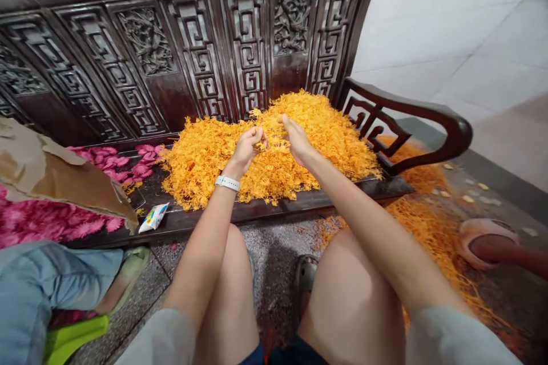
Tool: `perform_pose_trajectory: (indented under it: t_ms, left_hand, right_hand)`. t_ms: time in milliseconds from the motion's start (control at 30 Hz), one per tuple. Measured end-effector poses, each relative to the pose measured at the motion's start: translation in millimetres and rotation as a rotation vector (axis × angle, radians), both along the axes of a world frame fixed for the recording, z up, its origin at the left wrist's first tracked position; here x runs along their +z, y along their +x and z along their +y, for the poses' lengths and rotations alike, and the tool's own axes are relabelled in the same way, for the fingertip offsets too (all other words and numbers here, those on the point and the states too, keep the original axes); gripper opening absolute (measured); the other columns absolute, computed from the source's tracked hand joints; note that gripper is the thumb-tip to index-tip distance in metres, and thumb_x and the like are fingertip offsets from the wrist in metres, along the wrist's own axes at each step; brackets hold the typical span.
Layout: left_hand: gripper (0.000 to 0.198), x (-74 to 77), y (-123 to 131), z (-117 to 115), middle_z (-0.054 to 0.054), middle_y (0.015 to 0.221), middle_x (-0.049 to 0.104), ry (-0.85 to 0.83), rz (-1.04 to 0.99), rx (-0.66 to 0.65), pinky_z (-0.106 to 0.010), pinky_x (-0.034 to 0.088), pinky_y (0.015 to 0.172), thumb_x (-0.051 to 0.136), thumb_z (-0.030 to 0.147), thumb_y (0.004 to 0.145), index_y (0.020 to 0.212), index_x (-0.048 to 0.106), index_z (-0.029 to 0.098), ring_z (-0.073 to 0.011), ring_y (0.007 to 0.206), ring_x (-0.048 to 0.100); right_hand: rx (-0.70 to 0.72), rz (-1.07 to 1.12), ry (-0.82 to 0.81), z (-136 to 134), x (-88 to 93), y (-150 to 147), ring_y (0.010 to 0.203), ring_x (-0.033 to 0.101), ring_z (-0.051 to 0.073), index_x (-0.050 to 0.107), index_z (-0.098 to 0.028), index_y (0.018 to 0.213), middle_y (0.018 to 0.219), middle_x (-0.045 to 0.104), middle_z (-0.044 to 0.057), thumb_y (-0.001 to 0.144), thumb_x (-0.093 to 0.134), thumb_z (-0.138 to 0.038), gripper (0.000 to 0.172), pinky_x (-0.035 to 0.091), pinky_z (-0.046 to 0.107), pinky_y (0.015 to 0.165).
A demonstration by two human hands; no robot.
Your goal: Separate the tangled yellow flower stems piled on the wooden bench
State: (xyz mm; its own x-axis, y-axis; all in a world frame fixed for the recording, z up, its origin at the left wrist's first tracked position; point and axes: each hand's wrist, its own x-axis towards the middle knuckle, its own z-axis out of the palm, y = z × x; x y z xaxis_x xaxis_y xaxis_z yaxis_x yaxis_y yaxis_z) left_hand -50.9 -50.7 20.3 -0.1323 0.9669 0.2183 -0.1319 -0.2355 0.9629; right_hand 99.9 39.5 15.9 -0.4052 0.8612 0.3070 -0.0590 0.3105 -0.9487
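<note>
A large heap of orange artificial flower pieces covers the right part of the dark wooden bench seat. Both hands are over the middle of this heap. My left hand, with a white band on the wrist, has its thumb and fingers curled together around some of the orange pieces. Facing it from the right, my right hand has its thumb raised and apart; its other fingers are partly hidden behind the palm. Orange pieces show in the gap between the hands, though I cannot tell whether the right fingers touch them.
The bench has a carved backrest and a curved armrest. Pink artificial flowers, a torn cardboard box and a small white packet are at left. Another person's leg is beside me. Orange scraps cover the right floor.
</note>
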Motion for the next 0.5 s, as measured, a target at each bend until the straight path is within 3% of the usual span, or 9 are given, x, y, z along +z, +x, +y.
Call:
perform_pose_trajectory:
  t_ms: [100, 233, 333, 500]
  left_hand:
    - [0.049, -10.3, -3.7, 4.2, -0.004, 0.07, 0.062, -0.012, 0.124, 0.014, -0.029, 0.052, 0.065, 0.059, 0.059, 0.103, 0.073, 0.058, 0.021, -0.0154, 0.067, 0.062]
    - [0.07, -20.7, -8.5, 9.7, -0.002, 0.054, 0.052, -0.002, 0.387, 0.152, -0.03, 0.047, 0.062, 0.063, 0.075, 0.094, 0.053, 0.049, 0.021, -0.0123, 0.053, 0.049]
    - [0.07, -24.5, -12.3, 10.6, -0.001, 0.052, 0.051, 0.05, 0.445, 0.168, -0.029, 0.042, 0.06, 0.062, 0.075, 0.095, 0.053, 0.049, 0.02, -0.0113, 0.05, 0.046]
    - [0.056, -24.6, -17.5, 11.7, 0.002, 0.054, 0.047, 0.089, 0.482, 0.28, -0.029, 0.039, 0.061, 0.063, 0.064, 0.1, 0.064, 0.056, 0.021, -0.0136, 0.055, 0.046]
  right_hand:
    - [-0.025, 0.103, -0.123, -3.3, 1.8, 2.8, 0.077, 0.063, 0.016, 0.062, -0.028, 0.101, 0.098, 0.068, 0.004, 0.082, 0.074, -0.076, 0.053, 0.051, 0.029, 0.064]
    - [-0.09, 0.022, -0.055, 0.5, 5.4, 6.2, 0.064, 0.05, 0.013, 0.058, -0.026, 0.091, 0.082, 0.06, 0.001, 0.085, 0.076, -0.063, 0.042, 0.041, 0.029, 0.058]
    - [-0.104, -0.014, -0.053, 5.6, 3.9, 4.6, 0.067, 0.053, 0.016, 0.058, -0.027, 0.09, 0.081, 0.059, 0.002, 0.089, 0.07, -0.064, 0.038, 0.043, 0.031, 0.058]
    - [-0.028, -0.101, 0.091, 7.0, -1.5, 3.2, 0.066, 0.048, 0.016, 0.06, -0.025, 0.076, 0.07, 0.048, 0.001, 0.089, 0.065, -0.076, 0.053, 0.047, 0.033, 0.064]
